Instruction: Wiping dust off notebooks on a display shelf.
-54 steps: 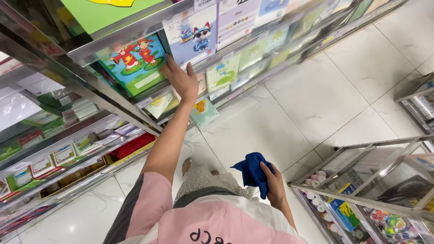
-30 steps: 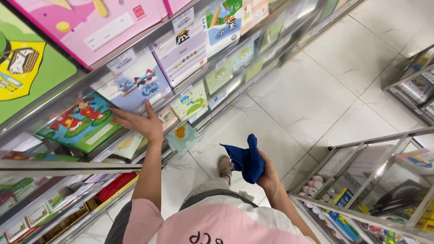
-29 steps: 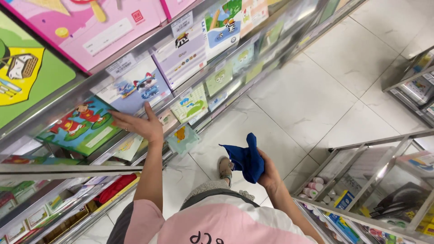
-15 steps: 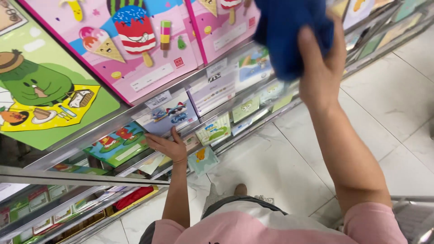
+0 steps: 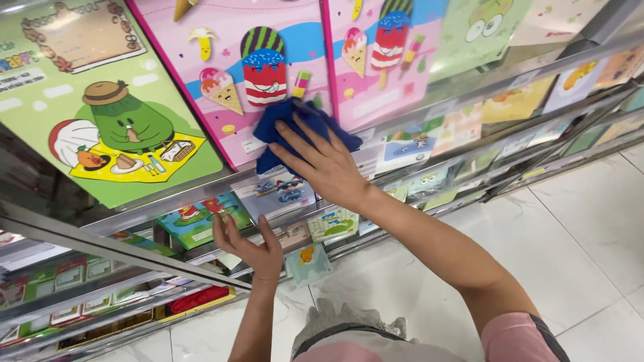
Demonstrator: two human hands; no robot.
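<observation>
On the upper shelf, the right hand [image 5: 322, 161] presses a blue cloth [image 5: 295, 131] flat against the lower edge of a pink boxed set with ice-lolly pictures [image 5: 261, 74], fingers spread and apart over the cloth. Wiping well here, I judge, means keeping the palm flat and the pressure light so the box does not tip. The left hand [image 5: 248, 245], open, rests at the shelf rail [image 5: 201, 251] below, near a small picture book [image 5: 194, 221].
</observation>
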